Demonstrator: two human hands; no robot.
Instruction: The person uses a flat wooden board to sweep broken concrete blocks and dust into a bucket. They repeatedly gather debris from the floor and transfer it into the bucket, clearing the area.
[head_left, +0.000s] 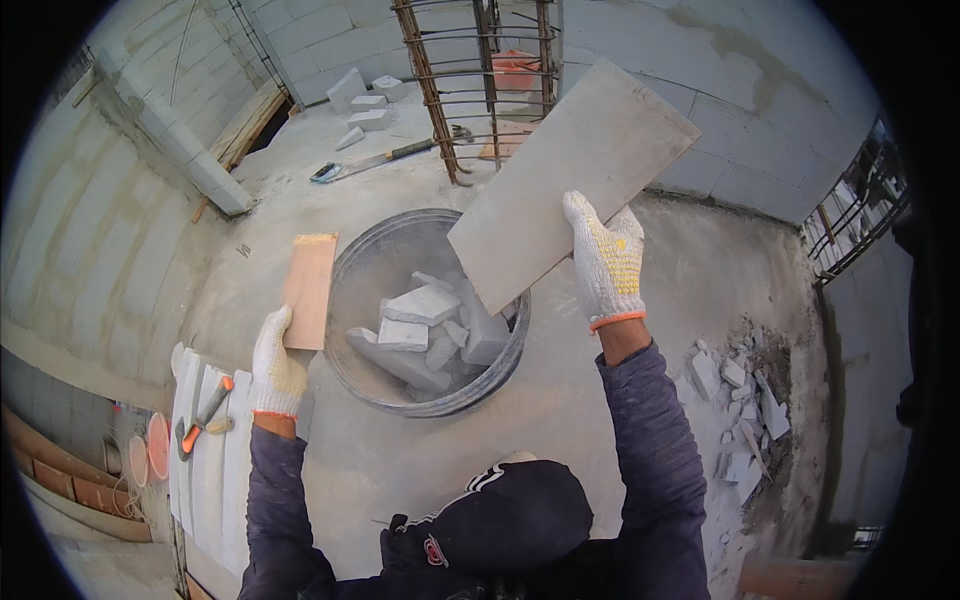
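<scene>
My left hand (279, 367), in a white knitted glove, grips the lower part of a small thin orange-brown board (311, 289) at the left rim of a round black tub (427, 409). My right hand (611, 262), gloved the same way with yellow dots showing, holds a larger grey rectangular board (577, 172) by its lower right edge. That board is tilted, with its lower corner over the tub's right side. Inside the tub lie broken pieces of light concrete block (421, 304). My right fingers are partly hidden behind the grey board.
White block strips (217, 480) at the left carry a hammer (206, 416) with an orange and grey handle. A handsaw (367, 163) lies beyond the tub, near a rebar column cage (480, 82). Block rubble (742, 405) lies at the right. Block walls (750, 127) surround the floor.
</scene>
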